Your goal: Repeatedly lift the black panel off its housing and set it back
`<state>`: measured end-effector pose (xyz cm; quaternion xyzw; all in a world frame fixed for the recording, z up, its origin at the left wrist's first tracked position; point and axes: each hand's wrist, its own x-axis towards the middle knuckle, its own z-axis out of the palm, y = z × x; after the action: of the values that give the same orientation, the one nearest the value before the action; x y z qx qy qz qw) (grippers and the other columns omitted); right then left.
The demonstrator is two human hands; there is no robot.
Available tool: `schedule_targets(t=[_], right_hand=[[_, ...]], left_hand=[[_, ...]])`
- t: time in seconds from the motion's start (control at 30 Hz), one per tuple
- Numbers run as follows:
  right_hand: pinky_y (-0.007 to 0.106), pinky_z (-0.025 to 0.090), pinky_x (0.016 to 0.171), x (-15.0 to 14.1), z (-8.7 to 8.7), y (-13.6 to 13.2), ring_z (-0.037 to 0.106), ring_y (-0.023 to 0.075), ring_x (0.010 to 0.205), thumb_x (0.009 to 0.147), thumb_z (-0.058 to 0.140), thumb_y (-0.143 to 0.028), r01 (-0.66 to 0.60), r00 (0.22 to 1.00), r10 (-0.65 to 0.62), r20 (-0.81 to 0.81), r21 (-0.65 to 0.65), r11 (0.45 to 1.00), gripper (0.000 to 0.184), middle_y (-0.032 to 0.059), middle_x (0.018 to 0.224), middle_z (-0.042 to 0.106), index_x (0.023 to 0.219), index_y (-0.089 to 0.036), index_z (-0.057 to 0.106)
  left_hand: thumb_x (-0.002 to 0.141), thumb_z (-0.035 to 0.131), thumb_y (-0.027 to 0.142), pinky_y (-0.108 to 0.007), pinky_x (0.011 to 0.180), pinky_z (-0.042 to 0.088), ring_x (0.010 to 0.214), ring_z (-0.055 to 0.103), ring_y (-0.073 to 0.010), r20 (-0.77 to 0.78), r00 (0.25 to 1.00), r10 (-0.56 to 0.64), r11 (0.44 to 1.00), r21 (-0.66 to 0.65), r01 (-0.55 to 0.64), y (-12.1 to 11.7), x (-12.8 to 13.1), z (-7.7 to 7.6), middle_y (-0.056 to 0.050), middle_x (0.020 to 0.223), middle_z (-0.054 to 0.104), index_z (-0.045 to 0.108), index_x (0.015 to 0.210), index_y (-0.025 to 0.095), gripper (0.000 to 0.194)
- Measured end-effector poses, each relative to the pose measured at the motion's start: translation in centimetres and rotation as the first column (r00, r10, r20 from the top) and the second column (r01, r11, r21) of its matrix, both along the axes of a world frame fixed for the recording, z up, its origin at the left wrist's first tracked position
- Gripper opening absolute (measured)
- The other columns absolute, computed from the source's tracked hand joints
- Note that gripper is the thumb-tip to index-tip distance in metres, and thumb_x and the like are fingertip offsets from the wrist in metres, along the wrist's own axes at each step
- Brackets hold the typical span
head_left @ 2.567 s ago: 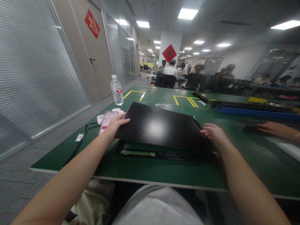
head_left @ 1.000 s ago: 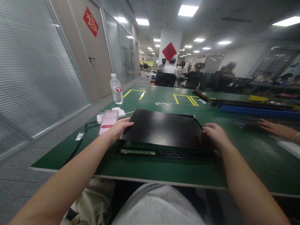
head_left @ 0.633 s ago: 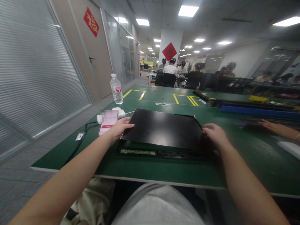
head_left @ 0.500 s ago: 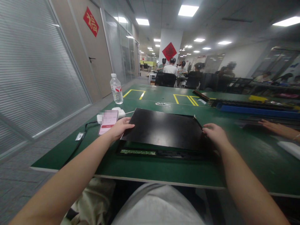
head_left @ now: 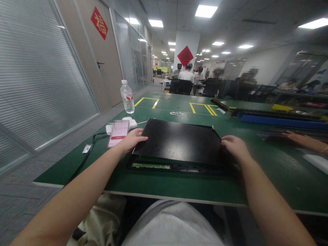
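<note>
A glossy black display panel [head_left: 179,141] lies slightly tilted over the green table in front of me. My left hand [head_left: 133,140] grips its left edge, thumb on top and fingers along the side. At the right edge, my right hand [head_left: 236,147] is closed, thumb and fingers pinching the panel's rim. Along the panel's near side runs a green circuit board strip [head_left: 150,166], set in a dark frame [head_left: 194,168] on the table. What lies beneath the panel is hidden.
A phone [head_left: 118,135] and white charger [head_left: 132,123] with a black cable sit left, a water bottle [head_left: 127,97] behind them. At right, another person's hand [head_left: 304,140] rests near dark strips and a blue tray [head_left: 279,119]. The table's front edge is close to me.
Almost nothing differs. Both hands keep their hold on the panel's edges, and the panel stays in nearly the same place.
</note>
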<state>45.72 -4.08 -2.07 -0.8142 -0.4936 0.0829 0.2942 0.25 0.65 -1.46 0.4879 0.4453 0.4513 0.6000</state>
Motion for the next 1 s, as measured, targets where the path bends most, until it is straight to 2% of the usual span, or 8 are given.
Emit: schedule_targets(t=[0.23, 0.63, 1.0], right_hand=[[0.033, 0.048, 0.072, -0.19, 0.08, -0.1, 0.066, 0.0228, 0.077, 0.076, 0.061, -0.028, -0.017, 0.999, 0.017, 0.05, -0.007, 1.0, 0.025, 0.0073, 0.084, 0.073, 0.095, -0.021, 0.076], [0.034, 0.048, 0.073, -0.5, 0.33, -0.3, 0.065, 0.0239, 0.081, 0.076, 0.06, -0.029, -0.018, 0.995, 0.019, 0.098, -0.01, 1.0, 0.024, 0.0076, 0.088, 0.074, 0.092, -0.023, 0.077], [0.033, 0.049, 0.074, -0.32, 0.08, -0.17, 0.067, 0.0246, 0.083, 0.076, 0.06, -0.028, -0.028, 0.994, 0.029, 0.101, -0.01, 1.0, 0.024, 0.0073, 0.088, 0.075, 0.092, -0.023, 0.077]], left_hand=[[0.061, 0.08, 0.004, -0.035, 0.075, 0.059, 0.072, 0.074, -0.0208, -0.005, 1.0, 0.023, 1.0, 0.004, -0.023, 0.03, 0.1, -0.12, -0.007, 0.089, 0.077, 0.058, 0.1, 0.015, 0.046], [0.059, 0.078, 0.003, -0.034, 0.07, 0.058, 0.066, 0.072, -0.0194, -0.04, 0.997, 0.061, 0.998, 0.003, -0.061, -0.22, 0.44, 0.24, -0.004, 0.081, 0.075, 0.059, 0.095, 0.015, 0.042], [0.059, 0.079, 0.004, -0.036, 0.074, 0.058, 0.078, 0.074, -0.0238, -0.037, 0.997, 0.061, 0.998, 0.01, -0.061, 0.05, 0.31, -0.02, -0.006, 0.086, 0.075, 0.059, 0.095, 0.015, 0.042]])
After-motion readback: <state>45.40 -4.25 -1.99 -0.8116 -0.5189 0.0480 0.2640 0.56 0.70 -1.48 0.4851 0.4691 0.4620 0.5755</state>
